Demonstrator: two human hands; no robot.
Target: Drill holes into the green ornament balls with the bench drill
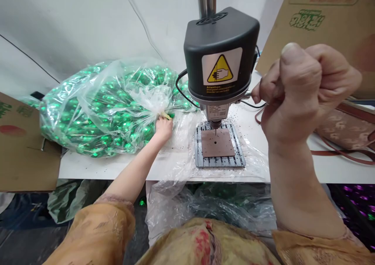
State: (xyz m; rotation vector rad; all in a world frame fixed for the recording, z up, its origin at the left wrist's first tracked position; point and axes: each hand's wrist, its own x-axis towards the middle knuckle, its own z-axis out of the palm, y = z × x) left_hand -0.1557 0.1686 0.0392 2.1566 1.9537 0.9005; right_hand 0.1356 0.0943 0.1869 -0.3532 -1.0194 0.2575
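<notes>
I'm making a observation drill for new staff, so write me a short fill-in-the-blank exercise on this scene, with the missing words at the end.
1. The triangular warning sign on the drill press pictures a ____.
2. The left hand is at the clear bag, which is packed with shiny ____ pieces.
3. The square plate below the drill press is coloured ____.
4. The patterned handbag lies toward the ____ edge of the picture.

Missing words: hand; green; brown; right.

Head view looks forward and down — near the drill press (222,61)
</notes>
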